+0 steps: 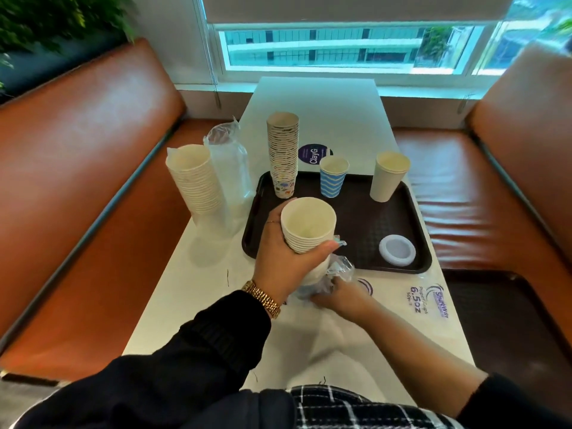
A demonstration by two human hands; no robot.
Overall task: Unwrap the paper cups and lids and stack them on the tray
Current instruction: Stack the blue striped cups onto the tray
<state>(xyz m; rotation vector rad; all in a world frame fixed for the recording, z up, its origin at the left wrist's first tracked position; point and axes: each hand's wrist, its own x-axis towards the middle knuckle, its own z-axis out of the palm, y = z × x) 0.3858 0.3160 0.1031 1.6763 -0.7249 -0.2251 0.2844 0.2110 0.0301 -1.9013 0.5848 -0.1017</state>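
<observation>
So the step in hand looks like the unwrapping of a short stack of white cups (306, 226), right at the near edge of the tray (365, 224). The stack is held up by the left hand (286, 258), with the grip wrapped round its side, fingers and thumb curled tight on the cups. The crinkled plastic wrap (335, 275) is bunched at the bottom of the stack and is being pinched by the right hand (343, 294), so that grip is closed on the plastic, just off the near edge of the tray.

On the tray itself, a tall stack of printed cups (283, 156) is stood at the far left corner, a blue striped cup (333, 176) at the far middle, a plain cream cup stack (390, 176) at the far right, and a white lid (397, 250) is laid at the near right corner. Left of the tray, on the worktop (198, 292), a big stack of white cups (198, 184) and a sleeve of lids (230, 168) are still in their plastic, by the look of it.

Probably the next move calls for the wrap to be pulled clear off the bottom while the cups are kept squeezed together, then the stack gets set down on a bare patch of tray. The two wrapped bundles on the left would be left for after.
</observation>
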